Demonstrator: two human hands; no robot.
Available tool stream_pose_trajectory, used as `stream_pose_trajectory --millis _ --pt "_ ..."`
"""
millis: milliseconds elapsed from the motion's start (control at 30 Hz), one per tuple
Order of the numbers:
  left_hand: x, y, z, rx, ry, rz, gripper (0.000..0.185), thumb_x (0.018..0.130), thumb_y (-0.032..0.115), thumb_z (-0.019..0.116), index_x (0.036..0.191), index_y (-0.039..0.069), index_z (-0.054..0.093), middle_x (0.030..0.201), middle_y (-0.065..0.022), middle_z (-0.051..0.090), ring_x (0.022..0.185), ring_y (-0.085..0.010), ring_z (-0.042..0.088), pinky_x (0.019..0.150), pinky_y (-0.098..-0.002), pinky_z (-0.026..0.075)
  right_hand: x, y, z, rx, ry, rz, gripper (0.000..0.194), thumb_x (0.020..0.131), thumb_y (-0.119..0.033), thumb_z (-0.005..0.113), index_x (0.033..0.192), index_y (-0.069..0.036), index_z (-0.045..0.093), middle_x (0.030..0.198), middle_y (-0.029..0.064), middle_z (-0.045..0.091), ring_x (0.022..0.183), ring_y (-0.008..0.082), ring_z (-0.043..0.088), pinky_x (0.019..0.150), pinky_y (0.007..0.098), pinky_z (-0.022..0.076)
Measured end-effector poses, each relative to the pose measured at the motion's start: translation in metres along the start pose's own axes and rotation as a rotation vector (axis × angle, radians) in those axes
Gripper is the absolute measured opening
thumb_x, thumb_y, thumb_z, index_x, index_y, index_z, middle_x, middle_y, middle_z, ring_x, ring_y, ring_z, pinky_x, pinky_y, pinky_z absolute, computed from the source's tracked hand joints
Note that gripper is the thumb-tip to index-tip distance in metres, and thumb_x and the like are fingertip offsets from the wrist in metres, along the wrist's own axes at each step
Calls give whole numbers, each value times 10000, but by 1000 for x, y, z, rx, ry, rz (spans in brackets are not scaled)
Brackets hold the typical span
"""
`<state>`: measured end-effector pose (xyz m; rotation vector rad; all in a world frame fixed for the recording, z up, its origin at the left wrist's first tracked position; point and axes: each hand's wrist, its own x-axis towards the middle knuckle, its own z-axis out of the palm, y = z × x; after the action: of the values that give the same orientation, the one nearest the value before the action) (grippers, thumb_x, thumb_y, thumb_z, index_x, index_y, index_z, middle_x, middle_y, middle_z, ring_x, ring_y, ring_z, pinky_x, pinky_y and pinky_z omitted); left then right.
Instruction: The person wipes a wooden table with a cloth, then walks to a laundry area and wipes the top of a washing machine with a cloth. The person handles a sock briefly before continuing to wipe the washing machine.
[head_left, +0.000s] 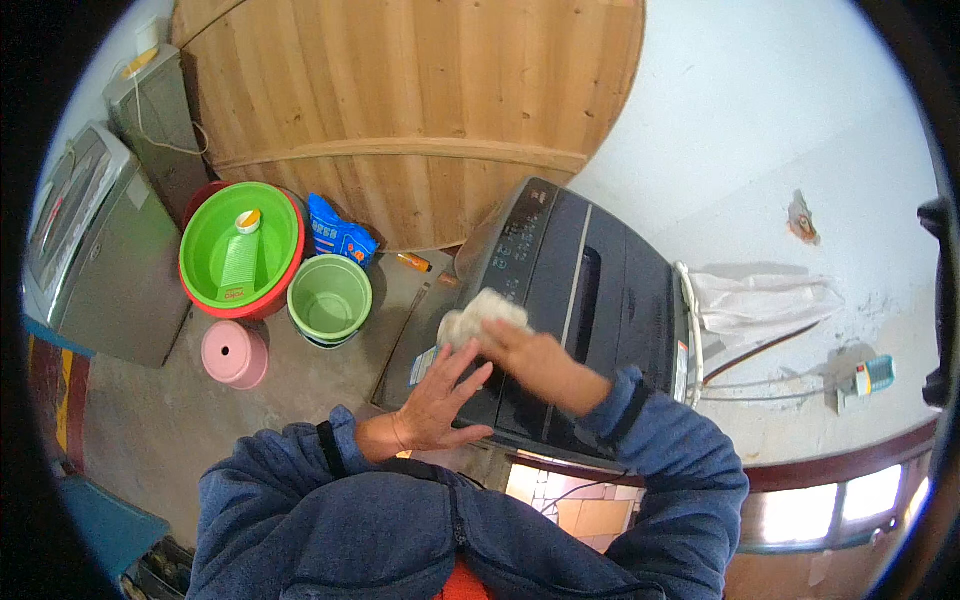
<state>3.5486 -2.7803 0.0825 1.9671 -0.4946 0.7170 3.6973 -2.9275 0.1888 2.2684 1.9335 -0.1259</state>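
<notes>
A whitish cloth (480, 313) is bunched on the front edge of the control panel of a dark grey top-loading washing machine (630, 300). My right hand (544, 367) grips the cloth and looks slightly blurred. Nearer to me, my left hand (442, 401) is spread with its fingers apart, over the machine's front corner and just below the cloth. Whether its fingertips touch the machine or the cloth, I cannot tell. Printed symbols (514, 240) show on the panel beyond the cloth, and the lid's dark recessed handle (585, 304) lies to the right of it.
Left on the floor are a green basin (199, 259) holding a washboard (240, 262), a green bucket (330, 296), a pink stool (234, 354) and a blue bag (337, 232). A round wooden tabletop (405, 82) leans behind. A white hose (690, 322) runs along the machine's right side.
</notes>
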Motion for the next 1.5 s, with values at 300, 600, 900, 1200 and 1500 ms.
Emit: stream_pose_trajectory --millis 300,600,900,1200,1500 --pt "-4 -25 11 20 -264 14 740 910 428 593 1493 87 290 1547 -198 237 1428 -334 262 1162 -533 155 103 171 18 -220 -57 286 475 870 -12 475 1326 -144 486 1261 184 585 1031 351 638 804 436 542" --pt "-10 -30 17 -64 -246 13 653 879 242 629 1462 93 374 1549 -159 281 1423 -283 309 1167 -551 89 151 297 46 -209 124 497 390 892 -74 456 1258 -150 568 1149 160 646 970 332 660 813 445 535" --pt "-7 -31 15 -19 -227 60 694 834 186 644 1461 83 365 1545 -163 286 1416 -282 323 1169 -537 115 94 254 3 -73 -21 402 474 798 32 502 1246 -99 591 1055 225 660 1006 378 636 882 460 498" --pt "-5 -30 13 -9 -185 84 637 838 184 594 1435 64 409 1515 -188 332 1390 -318 359 1162 -536 145 -43 67 -20 56 51 284 483 775 38 563 1247 -67 581 1213 242 581 966 375 651 840 407 551" --pt "1 -23 9 -22 -175 27 704 796 166 638 1437 26 383 1516 -200 314 1390 -336 342 1158 -520 179 -107 -107 -19 107 27 387 517 765 -4 586 1278 -69 580 1354 229 511 1240 374 527 997 417 477"
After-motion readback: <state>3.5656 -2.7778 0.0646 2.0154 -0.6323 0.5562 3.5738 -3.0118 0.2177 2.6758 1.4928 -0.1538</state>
